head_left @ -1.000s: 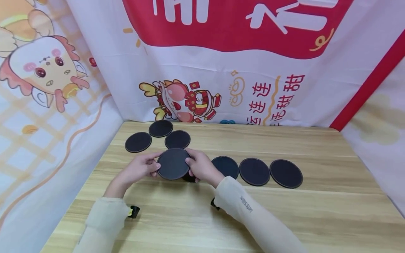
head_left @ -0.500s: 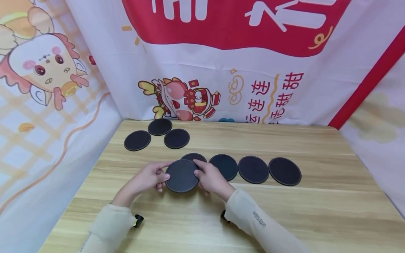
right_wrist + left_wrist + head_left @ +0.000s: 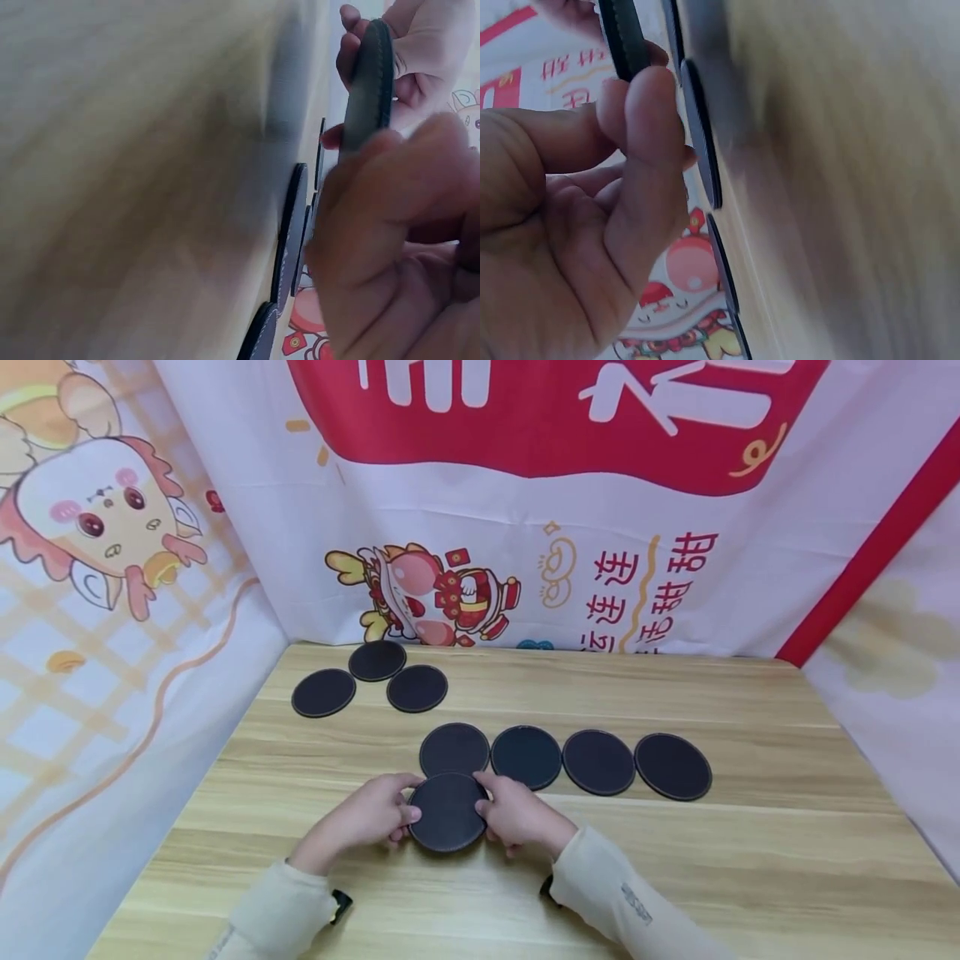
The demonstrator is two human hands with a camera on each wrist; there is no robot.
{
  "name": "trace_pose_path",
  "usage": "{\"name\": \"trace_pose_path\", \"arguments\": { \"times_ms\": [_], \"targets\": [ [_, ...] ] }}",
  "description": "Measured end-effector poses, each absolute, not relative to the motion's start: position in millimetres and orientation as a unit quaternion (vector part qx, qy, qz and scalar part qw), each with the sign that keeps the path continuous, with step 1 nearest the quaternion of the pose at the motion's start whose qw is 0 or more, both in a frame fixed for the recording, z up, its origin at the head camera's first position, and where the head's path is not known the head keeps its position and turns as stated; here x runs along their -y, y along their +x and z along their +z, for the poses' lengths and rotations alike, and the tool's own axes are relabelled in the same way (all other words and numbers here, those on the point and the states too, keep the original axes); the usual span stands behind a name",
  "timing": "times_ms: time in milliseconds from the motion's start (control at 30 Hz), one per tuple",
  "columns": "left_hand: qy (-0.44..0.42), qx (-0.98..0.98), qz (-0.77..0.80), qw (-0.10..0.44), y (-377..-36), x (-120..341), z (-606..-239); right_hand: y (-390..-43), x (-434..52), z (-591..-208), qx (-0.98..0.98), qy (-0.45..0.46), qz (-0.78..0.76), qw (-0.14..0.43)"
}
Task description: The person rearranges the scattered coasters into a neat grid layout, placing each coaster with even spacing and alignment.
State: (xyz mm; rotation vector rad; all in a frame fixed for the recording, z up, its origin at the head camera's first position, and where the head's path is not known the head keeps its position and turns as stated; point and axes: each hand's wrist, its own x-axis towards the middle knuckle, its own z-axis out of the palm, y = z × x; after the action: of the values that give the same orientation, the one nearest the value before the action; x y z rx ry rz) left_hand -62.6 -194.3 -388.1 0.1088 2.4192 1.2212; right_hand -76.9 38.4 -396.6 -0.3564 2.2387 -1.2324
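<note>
Whereas the held disc was carried at mid-table, level with the far group, one second ago, it is now found nearer the table's front edge, just in front of the row. One further disc, hidden behind the hands at that time, is now fully exposed as the row's left end.

Item 1: held disc, black, round, thin. Gripped at its left rim by the left hand and at its right rim by the right hand; fingers of both are curled narrowly about the edge, thumbs on top. Raised clear of the wood, as is shown in both wrist views.

Item 2: row of four discs, laid flat, rims nearly touching, running rightward to the end disc.

Item 3: group of three discs, laid flat at the far left, near the backdrop.

Item 4: table, pale wood grain, lengthwise boards.

Item 5: backdrop, white cloth with a red banner, red characters and a cartoon figure. A second cartoon figure is printed on the left cloth wall. Cream sleeves are worn on both arms.
</note>
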Motion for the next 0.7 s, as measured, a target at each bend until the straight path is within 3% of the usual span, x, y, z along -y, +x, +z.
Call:
{"name": "trace_pose_path", "arguments": {
  "times_ms": [700],
  "targets": [
    [0.041,-0.912,0.336,0.231,-57.7,182.2,-391.4,-58.8,-31.3,-405.7,-0.839,-0.157,-0.433,0.289]
  ]
}}
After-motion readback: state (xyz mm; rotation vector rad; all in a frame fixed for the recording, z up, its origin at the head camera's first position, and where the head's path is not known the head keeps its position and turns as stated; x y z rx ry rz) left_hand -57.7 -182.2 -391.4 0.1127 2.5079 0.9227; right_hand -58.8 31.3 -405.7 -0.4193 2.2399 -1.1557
